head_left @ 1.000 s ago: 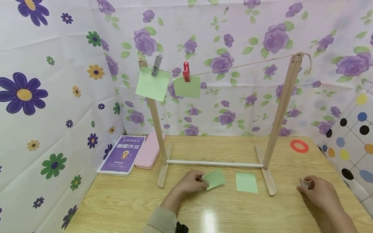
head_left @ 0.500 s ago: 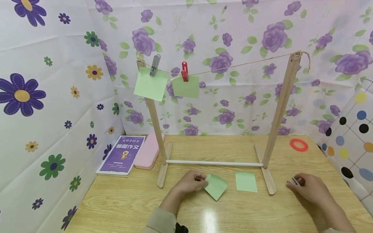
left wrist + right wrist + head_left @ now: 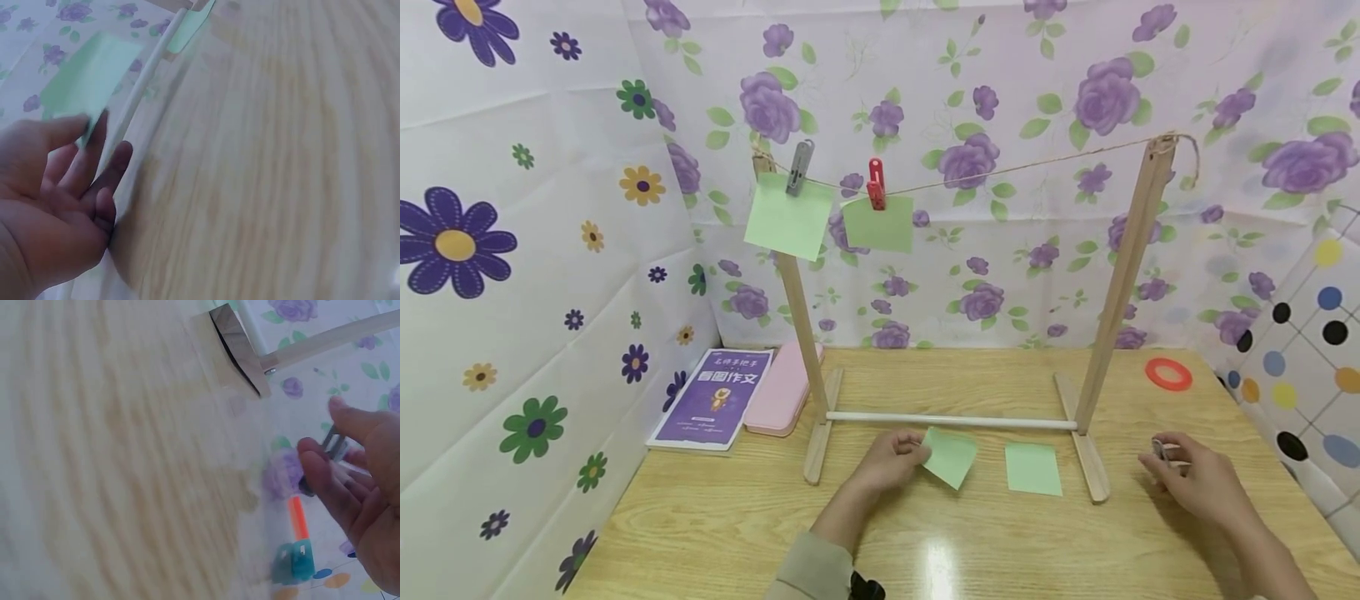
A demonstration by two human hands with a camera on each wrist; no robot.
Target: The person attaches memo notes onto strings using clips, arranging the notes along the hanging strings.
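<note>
My left hand [image 3: 891, 460] pinches a green paper note [image 3: 951, 458] by its corner, between thumb and fingers. In the left wrist view the note [image 3: 90, 78] stands up at a tilt from the fingertips. A second green note lies flat on the table [image 3: 1033, 468] to its right. On the right side, my right hand [image 3: 1202, 477] holds a grey clothespin [image 3: 1160, 450], which shows between thumb and fingers in the right wrist view [image 3: 335, 444]. Two more green notes hang from a string [image 3: 1022, 169], one under a grey clothespin [image 3: 800, 167], one under a red clothespin [image 3: 877, 185].
A wooden frame with two posts [image 3: 1123, 283] and a white crossbar [image 3: 951, 420] stands behind the hands. A purple book [image 3: 711, 400] and a pink case [image 3: 782, 392] lie at the back left. At the back right lies a red ring [image 3: 1168, 374].
My left hand has turned the note and moved it slightly up. The right hand first moved left with the clothespin, and the clothespin has since turned in its fingers.
</note>
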